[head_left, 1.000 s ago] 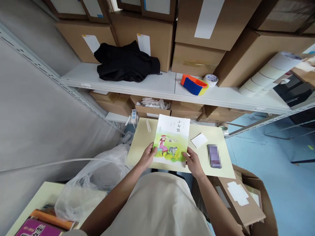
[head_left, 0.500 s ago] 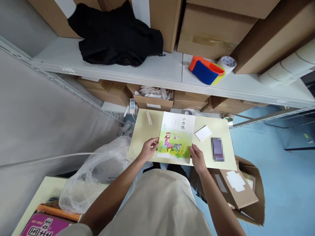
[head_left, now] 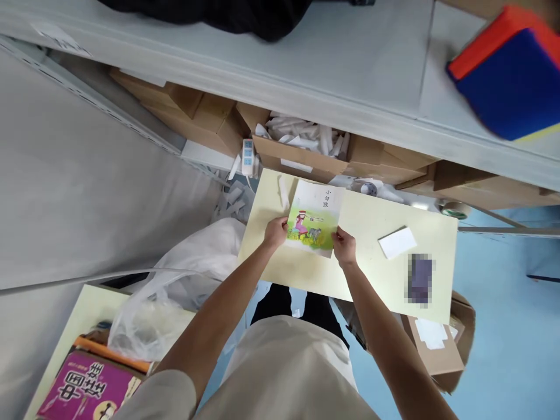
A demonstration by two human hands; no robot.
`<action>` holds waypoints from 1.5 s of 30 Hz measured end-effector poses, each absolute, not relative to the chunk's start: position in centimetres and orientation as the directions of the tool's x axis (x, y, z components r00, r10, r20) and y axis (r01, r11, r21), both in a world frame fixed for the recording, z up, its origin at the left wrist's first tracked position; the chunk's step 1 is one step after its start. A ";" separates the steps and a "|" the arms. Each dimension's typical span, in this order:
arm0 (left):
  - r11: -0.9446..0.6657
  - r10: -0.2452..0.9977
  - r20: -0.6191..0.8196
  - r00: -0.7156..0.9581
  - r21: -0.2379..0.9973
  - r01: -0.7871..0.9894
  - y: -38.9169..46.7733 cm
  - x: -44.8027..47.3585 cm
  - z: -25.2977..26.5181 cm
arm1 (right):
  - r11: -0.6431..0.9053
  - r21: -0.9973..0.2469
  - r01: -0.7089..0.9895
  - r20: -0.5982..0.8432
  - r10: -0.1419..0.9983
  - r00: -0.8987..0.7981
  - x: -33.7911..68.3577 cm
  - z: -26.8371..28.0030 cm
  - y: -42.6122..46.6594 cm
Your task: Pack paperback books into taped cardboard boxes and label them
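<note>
A thin picture book [head_left: 315, 217] faces me, its white and green cover showing a girl in a red hat and a grey wolf under black Chinese characters. My left hand [head_left: 276, 232] is closed on its left edge. On the opposite edge, my right hand [head_left: 344, 245] grips it low, thumb on the cover. The book is over a pale yellow table [head_left: 371, 286]; whether it touches the top I cannot tell. Close by its upper left corner lies a slim white stick-like item [head_left: 283, 193]. To the right are a white card or small box [head_left: 398, 242] and a blurred-out dark purple object [head_left: 420, 279].
A grey shelf [head_left: 350, 76] runs across above the table, bearing black cloth [head_left: 219, 14] and a red and blue band [head_left: 511, 76]. Behind stands a carton of white pieces [head_left: 301, 156]. A plastic bag [head_left: 192, 274] and purple box [head_left: 87, 385] are left; an open carton [head_left: 464, 344] sits right.
My view has tilted down and closer to the shelf. Both hands have carried the book away from me, further in over the table, keeping hold of it.
</note>
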State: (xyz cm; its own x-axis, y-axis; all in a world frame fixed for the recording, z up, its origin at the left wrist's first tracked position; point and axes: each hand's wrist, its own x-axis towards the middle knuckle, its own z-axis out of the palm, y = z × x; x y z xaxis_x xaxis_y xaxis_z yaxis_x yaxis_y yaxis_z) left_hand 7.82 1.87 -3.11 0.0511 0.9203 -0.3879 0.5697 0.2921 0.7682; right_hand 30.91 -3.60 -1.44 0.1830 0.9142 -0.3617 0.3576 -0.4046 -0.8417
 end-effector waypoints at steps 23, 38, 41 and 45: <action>0.211 0.978 -0.148 -0.150 0.663 0.718 4.8 -2.0 -7.1 | -0.501 -0.633 0.590 -0.410 0.864 0.293 20.5 -3.4 3.0; -0.240 0.955 0.298 0.002 0.764 0.599 6.1 10.1 8.2 | -0.002 -0.927 0.376 0.094 0.966 0.239 30.8 12.5 0.1; -0.479 0.875 0.460 0.150 0.785 0.394 8.3 18.2 16.9 | 0.160 -0.808 0.567 0.447 0.793 0.414 39.0 21.1 2.0; -0.454 0.891 0.433 0.133 0.855 0.253 12.1 28.1 24.4 | 0.115 -0.731 0.672 0.543 0.695 0.472 48.1 27.7 7.9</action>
